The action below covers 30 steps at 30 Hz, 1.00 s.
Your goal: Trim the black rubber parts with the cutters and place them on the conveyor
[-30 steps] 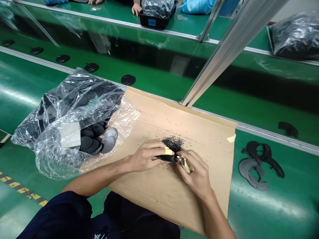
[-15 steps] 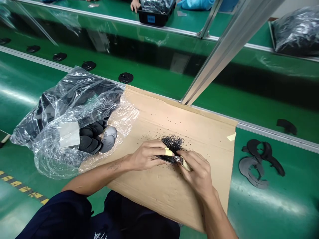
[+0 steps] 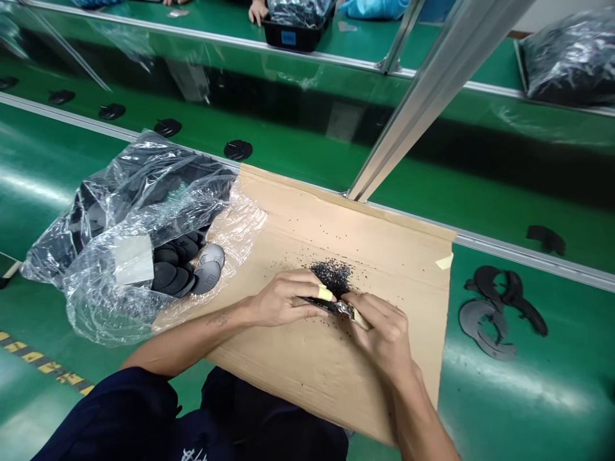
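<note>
My left hand (image 3: pixel 291 298) is closed on a thin black disc (image 3: pixel 321 303), seen nearly edge-on; a yellow wrap covers one fingertip. At the disc's right edge, my right hand (image 3: pixel 382 324) pinches a small shiny metal tool (image 3: pixel 344 308). Its exact kind is partly hidden by the fingers, where something pale yellow also shows. Just beyond both hands lies a heap of tiny black scraps (image 3: pixel 331 275), scattered over a cardboard sheet (image 3: pixel 307 371). To the left, several black and grey discs (image 3: pixel 207 276) spill from a clear plastic bag (image 3: pixel 110 211).
Curved black parts (image 3: pixel 487 320) lie on the green table at right. Behind the cardboard runs a green conveyor (image 3: pixel 298 166) carrying black pieces (image 3: pixel 238 150). A slanted metal post (image 3: pixel 413 121) rises at its near edge. Across it are a black bin (image 3: pixel 293 35) and another person's hand (image 3: pixel 258 11).
The black pieces on the conveyor have shifted slightly left. The disc is tilted a little differently between my hands, and my grip looks the same.
</note>
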### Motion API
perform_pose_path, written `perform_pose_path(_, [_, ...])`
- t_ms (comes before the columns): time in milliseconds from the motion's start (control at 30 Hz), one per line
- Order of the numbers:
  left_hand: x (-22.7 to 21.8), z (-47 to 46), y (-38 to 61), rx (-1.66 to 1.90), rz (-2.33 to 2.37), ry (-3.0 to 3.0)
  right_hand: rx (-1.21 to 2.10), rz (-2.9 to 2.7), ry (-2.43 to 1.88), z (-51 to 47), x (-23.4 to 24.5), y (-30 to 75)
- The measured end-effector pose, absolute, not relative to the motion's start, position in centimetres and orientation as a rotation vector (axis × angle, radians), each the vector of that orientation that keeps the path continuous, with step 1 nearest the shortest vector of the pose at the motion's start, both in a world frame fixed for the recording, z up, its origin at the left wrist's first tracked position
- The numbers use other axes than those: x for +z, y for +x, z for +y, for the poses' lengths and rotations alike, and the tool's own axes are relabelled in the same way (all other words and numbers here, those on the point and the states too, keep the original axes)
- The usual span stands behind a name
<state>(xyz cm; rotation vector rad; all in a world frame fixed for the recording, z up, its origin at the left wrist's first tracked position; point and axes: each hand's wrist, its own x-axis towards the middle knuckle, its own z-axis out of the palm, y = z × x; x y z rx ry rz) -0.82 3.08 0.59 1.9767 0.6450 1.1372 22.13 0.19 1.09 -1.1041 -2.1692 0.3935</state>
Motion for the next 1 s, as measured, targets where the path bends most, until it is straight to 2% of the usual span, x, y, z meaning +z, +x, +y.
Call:
perform_pose_path(400, [0.2, 3.3, -0.9, 1.176, 0.683, 2.038, 0.427, -2.128, -1.155, 0.4, 0.8, 22.2])
perform_pose_path(633, [0.5, 3.4, -1.0, 1.168, 0.736, 2.07, 0.245, -2.325, -1.317, 0.7, -0.2, 22.1])
perform_pose_path(733, [0.5, 3.2, -0.9, 1.148, 0.732, 2.026, 0.363, -2.259, -1.288, 0.6, 0.1, 21.8])
perform_pose_path(900, [0.5, 3.0, -0.8, 1.173, 0.791, 1.914, 0.761, -1.91, -1.273, 0.4, 1.4, 21.4])
perform_pose_path(1000, [0.3, 2.9, -0.8, 1.159, 0.771, 1.943, 0.774, -1.848, -1.232, 0.2, 1.7, 21.1])
